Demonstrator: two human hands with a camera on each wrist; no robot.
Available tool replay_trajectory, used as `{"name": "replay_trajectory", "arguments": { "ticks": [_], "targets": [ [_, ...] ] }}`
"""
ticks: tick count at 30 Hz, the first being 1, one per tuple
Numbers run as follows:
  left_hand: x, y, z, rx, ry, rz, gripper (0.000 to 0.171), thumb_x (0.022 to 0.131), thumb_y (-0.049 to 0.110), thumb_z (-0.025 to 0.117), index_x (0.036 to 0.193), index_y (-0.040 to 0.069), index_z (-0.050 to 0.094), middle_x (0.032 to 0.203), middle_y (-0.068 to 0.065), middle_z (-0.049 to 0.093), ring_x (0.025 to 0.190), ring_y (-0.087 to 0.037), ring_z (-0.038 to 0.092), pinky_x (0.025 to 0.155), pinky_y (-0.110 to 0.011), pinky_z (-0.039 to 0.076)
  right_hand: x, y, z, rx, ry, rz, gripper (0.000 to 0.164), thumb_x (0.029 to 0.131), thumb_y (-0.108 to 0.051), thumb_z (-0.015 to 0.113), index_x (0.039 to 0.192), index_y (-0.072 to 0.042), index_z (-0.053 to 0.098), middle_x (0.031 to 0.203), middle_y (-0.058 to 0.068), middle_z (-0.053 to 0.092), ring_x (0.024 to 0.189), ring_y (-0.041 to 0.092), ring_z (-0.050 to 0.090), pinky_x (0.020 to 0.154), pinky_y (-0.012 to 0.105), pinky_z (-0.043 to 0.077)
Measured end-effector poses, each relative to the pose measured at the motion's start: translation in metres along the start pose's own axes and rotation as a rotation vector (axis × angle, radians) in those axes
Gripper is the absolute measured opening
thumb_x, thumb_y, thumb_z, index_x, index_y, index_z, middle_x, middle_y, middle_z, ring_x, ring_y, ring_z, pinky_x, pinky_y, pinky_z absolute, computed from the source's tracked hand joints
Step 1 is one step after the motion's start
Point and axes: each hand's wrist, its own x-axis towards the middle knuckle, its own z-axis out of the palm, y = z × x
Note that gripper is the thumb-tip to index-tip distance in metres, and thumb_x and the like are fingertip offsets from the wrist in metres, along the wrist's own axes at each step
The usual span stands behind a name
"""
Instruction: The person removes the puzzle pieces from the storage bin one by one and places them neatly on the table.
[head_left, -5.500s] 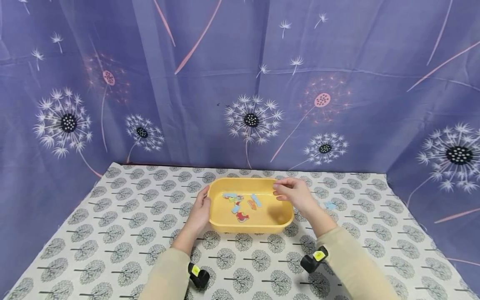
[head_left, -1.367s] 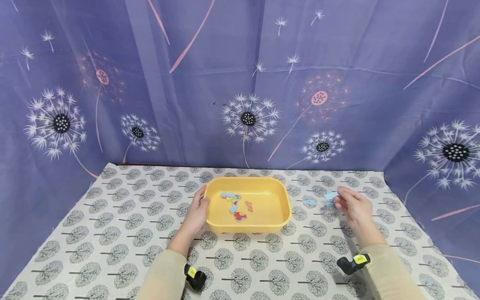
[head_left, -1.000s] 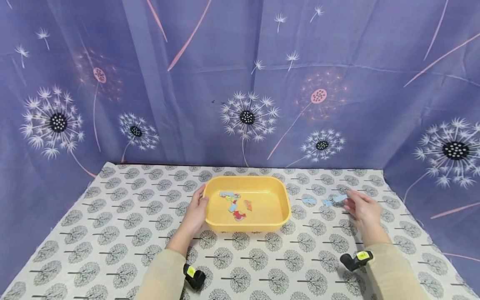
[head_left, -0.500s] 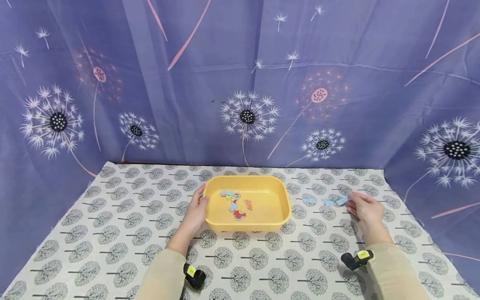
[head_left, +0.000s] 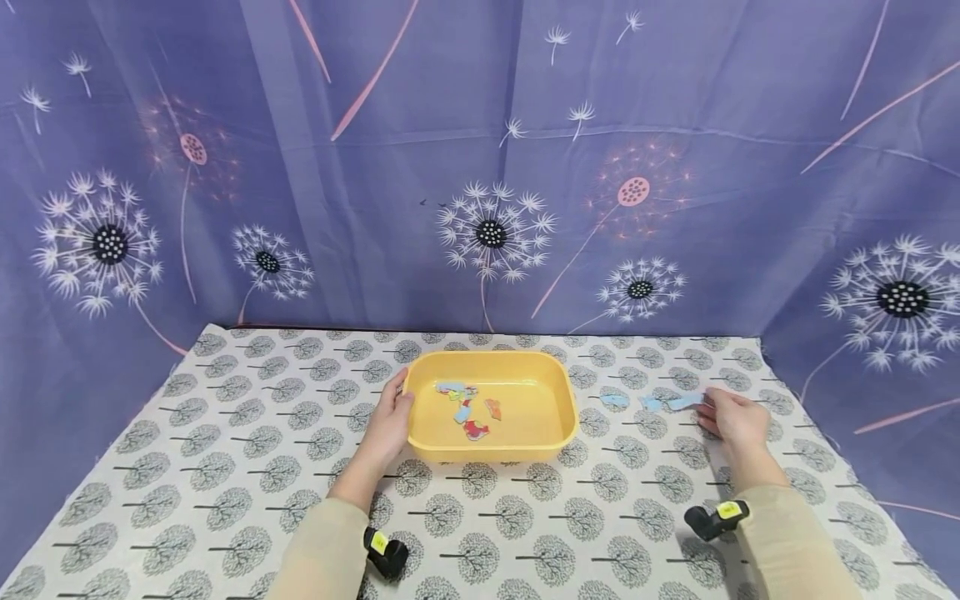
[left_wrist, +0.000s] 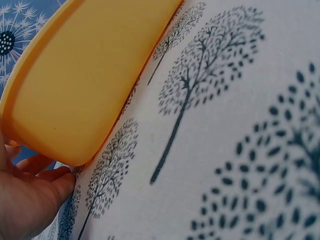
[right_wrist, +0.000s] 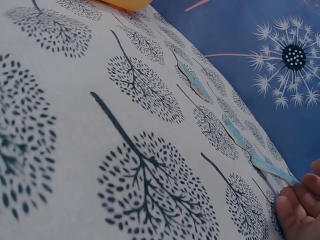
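My left hand (head_left: 386, 429) grips the left end of a yellow plastic tub (head_left: 487, 455); in the left wrist view its fingers curl at the tub's corner. Several flat, jigsaw-like pieces lie inside, among them a red one (head_left: 476, 430), an orange one (head_left: 492, 408) and a light blue one (head_left: 462, 412). To the tub's right, my right hand (head_left: 738, 417) pinches the right end of a light blue strip-like piece (right_wrist: 272, 170), low at the cloth. Its left end lies close to a second blue piece (head_left: 651, 403); whether they touch I cannot tell. A third blue piece (head_left: 615, 401) lies apart, nearer the tub.
A white cloth with a grey tree print (head_left: 517, 517) covers the table. Purple dandelion-patterned curtains (head_left: 360, 192) hang behind and at both sides. A black wrist camera (head_left: 386, 554) sits on the left sleeve, another (head_left: 716, 520) on the right.
My right hand has left the tub and moved right with a blue piece, lowering it to the cloth beside another. A long blue piece has left the tub. The left hand keeps its grip.
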Motion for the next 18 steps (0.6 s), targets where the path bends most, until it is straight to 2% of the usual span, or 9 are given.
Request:
{"name": "replay_trajectory", "arguments": {
  "ticks": [7, 12, 18],
  "targets": [
    [-0.001, 0.0, -0.001, -0.004, 0.002, 0.002, 0.051, 0.102, 0.027, 0.031, 0.152, 0.022, 0.018, 0.149, -0.017, 0.037, 0.126, -0.036, 0.049, 0.108, -0.051, 0.037, -0.001, -0.003, -0.006, -0.015, -0.003, -0.008, 0.052, 0.092, -0.018, 0.055, 0.136, 0.006, 0.04, 0.058, -0.017, 0.061, 0.059, -0.002, 0.063, 0.062, 0.018, 0.057],
    [-0.001, 0.0, -0.002, -0.008, 0.001, -0.002, 0.052, 0.102, 0.028, 0.031, 0.152, 0.023, 0.018, 0.149, -0.016, 0.037, 0.128, -0.035, 0.047, 0.109, -0.051, 0.035, -0.007, -0.01, -0.005, 0.021, -0.037, -0.025, 0.053, 0.094, -0.019, 0.055, 0.137, 0.006, 0.037, 0.062, -0.016, 0.063, 0.064, -0.001, 0.064, 0.066, 0.018, 0.057],
    [-0.001, 0.0, -0.001, -0.001, 0.002, -0.006, 0.051, 0.102, 0.028, 0.03, 0.152, 0.024, 0.018, 0.149, -0.016, 0.038, 0.126, -0.035, 0.049, 0.109, -0.053, 0.034, -0.011, -0.01, 0.003, -0.048, -0.113, -0.117, 0.052, 0.094, -0.025, 0.055, 0.135, 0.005, 0.043, 0.068, -0.02, 0.064, 0.069, -0.003, 0.064, 0.069, 0.018, 0.057]
  ]
}}
